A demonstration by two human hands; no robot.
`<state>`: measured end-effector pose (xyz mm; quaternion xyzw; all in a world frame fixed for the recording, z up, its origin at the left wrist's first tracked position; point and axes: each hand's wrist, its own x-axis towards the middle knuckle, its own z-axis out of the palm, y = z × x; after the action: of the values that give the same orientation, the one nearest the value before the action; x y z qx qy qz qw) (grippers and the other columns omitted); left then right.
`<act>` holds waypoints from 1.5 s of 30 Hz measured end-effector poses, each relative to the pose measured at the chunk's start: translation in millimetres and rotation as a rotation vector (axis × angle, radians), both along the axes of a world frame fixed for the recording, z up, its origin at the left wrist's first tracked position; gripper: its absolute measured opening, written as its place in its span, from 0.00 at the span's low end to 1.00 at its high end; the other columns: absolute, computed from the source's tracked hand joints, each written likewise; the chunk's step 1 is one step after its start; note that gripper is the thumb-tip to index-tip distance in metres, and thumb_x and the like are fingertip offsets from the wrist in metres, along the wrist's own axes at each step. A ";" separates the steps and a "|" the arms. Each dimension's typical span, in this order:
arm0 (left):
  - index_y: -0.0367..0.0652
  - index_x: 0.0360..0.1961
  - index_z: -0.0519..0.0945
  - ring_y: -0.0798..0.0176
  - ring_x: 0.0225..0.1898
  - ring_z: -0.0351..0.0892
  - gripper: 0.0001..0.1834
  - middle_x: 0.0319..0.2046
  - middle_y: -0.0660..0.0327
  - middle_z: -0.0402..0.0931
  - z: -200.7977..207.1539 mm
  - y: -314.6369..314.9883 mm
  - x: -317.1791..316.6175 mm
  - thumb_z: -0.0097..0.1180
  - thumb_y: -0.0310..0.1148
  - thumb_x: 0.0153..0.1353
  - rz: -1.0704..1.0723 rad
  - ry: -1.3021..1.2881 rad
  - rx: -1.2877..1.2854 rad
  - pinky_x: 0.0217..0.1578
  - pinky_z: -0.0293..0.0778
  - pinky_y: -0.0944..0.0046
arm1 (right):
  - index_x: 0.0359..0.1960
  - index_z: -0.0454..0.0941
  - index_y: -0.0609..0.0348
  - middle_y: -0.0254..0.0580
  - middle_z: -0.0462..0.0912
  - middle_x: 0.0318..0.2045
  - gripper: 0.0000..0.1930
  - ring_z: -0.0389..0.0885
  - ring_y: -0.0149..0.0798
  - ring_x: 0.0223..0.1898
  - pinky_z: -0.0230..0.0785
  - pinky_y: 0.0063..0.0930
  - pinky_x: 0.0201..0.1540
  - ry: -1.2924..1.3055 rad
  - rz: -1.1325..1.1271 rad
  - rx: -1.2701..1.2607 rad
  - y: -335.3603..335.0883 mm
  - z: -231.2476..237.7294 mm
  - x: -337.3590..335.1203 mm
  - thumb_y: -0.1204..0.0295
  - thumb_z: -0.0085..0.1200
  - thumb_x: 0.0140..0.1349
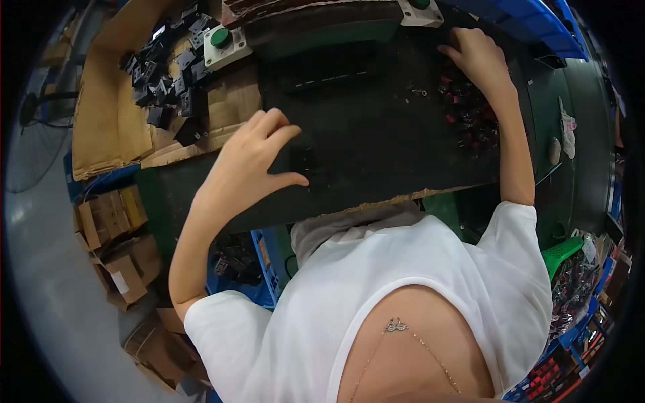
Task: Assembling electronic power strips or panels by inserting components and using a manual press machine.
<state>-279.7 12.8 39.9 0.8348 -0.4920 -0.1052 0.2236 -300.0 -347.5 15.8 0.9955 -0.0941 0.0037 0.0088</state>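
My left hand (252, 161) is over the near left part of the dark work surface (376, 154). Its thumb and fingers form a wide C around a black plastic part (299, 160), whose outline almost melts into the dark surface; only small glints mark its edge. At the far right, my right hand (476, 59) reaches past a pile of small red and black parts (467, 114). Its fingers are bent, the thumb stands apart from them, and nothing shows in its grip. A long black fixture (329, 82) lies between the hands, toward the far side.
An open cardboard carton (111, 114) at the left holds several black plastic housings (185, 80). Two green push buttons (220, 37) on pale boxes flank the far side. Small brass-coloured pieces (418, 91) lie near the red parts. A blue bin (531, 23) occupies the far right.
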 end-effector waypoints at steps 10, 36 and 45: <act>0.32 0.37 0.75 0.54 0.34 0.70 0.24 0.32 0.54 0.67 -23.2 -0.4 -41.7 0.66 0.39 0.45 0.242 -0.119 -0.105 0.36 0.69 0.61 | 0.28 0.76 0.62 0.49 0.80 0.27 0.14 0.79 0.52 0.33 0.71 0.41 0.33 -0.044 -0.008 -0.082 -4.1 -9.4 3.5 0.61 0.57 0.53; 0.37 0.44 0.75 0.62 0.46 0.71 0.19 0.46 0.59 0.70 -24.6 17.9 4.8 0.59 0.19 0.47 0.101 0.360 -0.380 0.46 0.68 0.66 | 0.46 0.72 0.63 0.44 0.74 0.46 0.13 0.77 0.33 0.45 0.71 0.23 0.51 -0.142 0.423 1.750 25.0 62.5 -51.1 0.73 0.50 0.61; 0.34 0.49 0.71 0.67 0.49 0.71 0.24 0.46 0.59 0.72 10.5 -8.4 96.4 0.58 0.15 0.49 0.141 0.490 -0.803 0.53 0.66 0.66 | 0.37 0.76 0.60 0.34 0.80 0.35 0.09 0.79 0.27 0.40 0.70 0.20 0.45 -0.323 0.525 1.319 34.0 68.4 41.8 0.73 0.58 0.56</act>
<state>-183.3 4.4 50.5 0.6643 -0.3687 -0.0852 0.6446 -258.2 -313.6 84.2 0.7705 0.1649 0.0952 -0.6083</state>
